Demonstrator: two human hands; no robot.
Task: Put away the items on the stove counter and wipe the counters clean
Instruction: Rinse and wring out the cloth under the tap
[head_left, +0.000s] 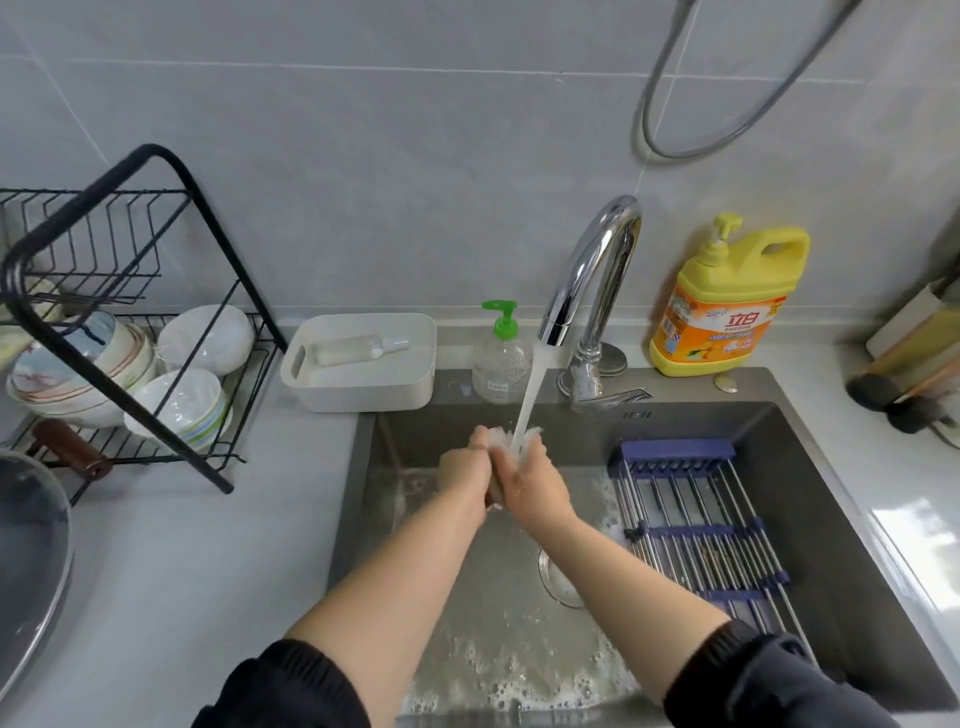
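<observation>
Two forearms in pushed-up black sleeves reach out over the sink (810, 519), which is set into the pale tabletop (182, 571). Sudsy water (519, 670) pools at the sink's near end, and the drain (556, 577) lies just past it, under the right forearm. A roll-up rack (701, 530) with blue end bars covers the sink's right side.

Mid-sink, the left hand (465, 470) and right hand (532, 480) are pressed together, fingers curled round a wet white cloth (498, 436). It bunches up between and above them, right under the running water. That stream falls from the chrome tap (597, 270) behind the sink.

Along the back edge, from left to right, stand a white tub (363, 384) with a small spray bottle (358, 349) lying on it, a clear pump bottle (501, 364) with a green top, and a yellow detergent jug (727, 306). At far left, a black wire dish rack (156, 260) holds stacked bowls (182, 405). A grey hose (727, 104) loops on the tiled wall.
</observation>
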